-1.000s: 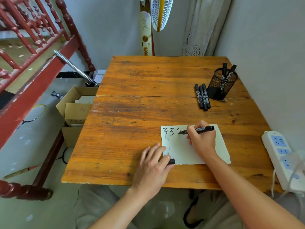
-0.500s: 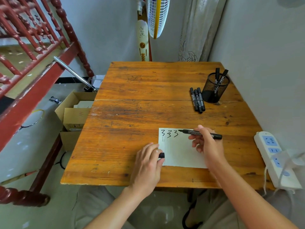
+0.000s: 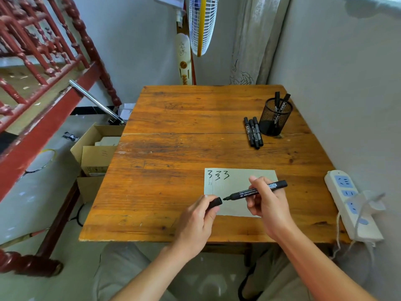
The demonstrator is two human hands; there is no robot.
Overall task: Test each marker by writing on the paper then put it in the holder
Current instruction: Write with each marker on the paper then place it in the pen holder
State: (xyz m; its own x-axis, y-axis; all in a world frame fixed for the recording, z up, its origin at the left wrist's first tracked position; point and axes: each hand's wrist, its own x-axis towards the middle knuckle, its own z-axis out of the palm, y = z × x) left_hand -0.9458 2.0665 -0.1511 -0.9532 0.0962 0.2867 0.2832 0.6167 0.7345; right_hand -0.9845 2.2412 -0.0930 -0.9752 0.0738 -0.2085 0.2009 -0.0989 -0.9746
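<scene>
Left hand (image 3: 196, 218) and right hand (image 3: 268, 205) both pinch, close together.

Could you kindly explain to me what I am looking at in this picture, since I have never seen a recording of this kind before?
There is no machine here. A person wears a camera on the head, so the picture looks forward and down at their own two bare hands over a wooden table. On it lies a sheet of paper with three 3s written near its far edge. The right hand holds an uncapped black marker above the paper, tip pointing left. The left hand pinches a black cap just beside that tip. Further back, three more markers lie side by side next to a black mesh holder, which already has two markers standing in it. A white power strip lies at the table's right edge.
</scene>
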